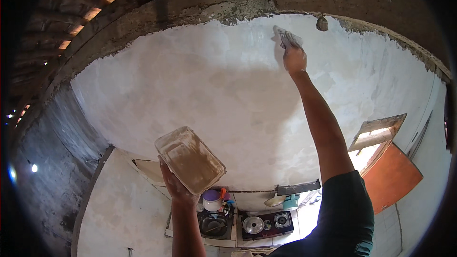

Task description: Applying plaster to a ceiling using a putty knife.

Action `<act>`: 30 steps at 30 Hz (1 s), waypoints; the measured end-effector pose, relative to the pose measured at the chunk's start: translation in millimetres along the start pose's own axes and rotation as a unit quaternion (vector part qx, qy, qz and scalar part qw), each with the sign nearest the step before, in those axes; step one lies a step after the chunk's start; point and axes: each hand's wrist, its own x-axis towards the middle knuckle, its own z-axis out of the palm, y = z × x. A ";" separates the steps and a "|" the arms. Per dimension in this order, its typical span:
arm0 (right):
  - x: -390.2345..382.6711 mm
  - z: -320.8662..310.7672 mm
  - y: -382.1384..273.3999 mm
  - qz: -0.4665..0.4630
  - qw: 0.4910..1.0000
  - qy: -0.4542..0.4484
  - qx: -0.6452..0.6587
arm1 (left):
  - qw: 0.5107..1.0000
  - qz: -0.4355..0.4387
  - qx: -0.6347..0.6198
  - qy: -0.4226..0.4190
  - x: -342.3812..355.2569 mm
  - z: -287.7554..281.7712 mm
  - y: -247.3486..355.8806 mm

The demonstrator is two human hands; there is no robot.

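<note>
My right hand is raised high against the wall. It grips a putty knife smeared with white putty, its blade at the upper edge of the white coat. Lower and to the left, my left hand holds up a rectangular plastic container from beneath. Dried putty streaks the container, and most of the fingers are hidden behind it. Patchy white and beige putty covers the wall in front of me, ending in a ragged line below bare grey cement.
A rough beam runs along the wall top, with a small brown lump beneath it. Below stand a stove with a lidded pot and a sink. An orange panel hangs by a bright opening at right; a lit bulb shows left.
</note>
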 end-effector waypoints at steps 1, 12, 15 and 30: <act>-1.9 7.4 3.2 -0.005 0.997 0.053 0.060 | 1.000 0.002 0.000 0.001 -1.2 3.7 1.9; -247.3 45.9 -34.6 -0.123 0.976 -0.161 0.085 | 0.967 -0.106 -0.228 -0.029 -15.2 47.9 35.7; -208.7 -1.3 -52.9 -0.020 0.928 -0.344 0.138 | 0.827 -0.308 -0.470 0.003 -21.1 38.0 29.4; -244.9 38.8 -41.4 -0.008 0.969 -0.205 0.135 | 0.993 -0.047 -0.108 0.026 -29.7 51.6 43.2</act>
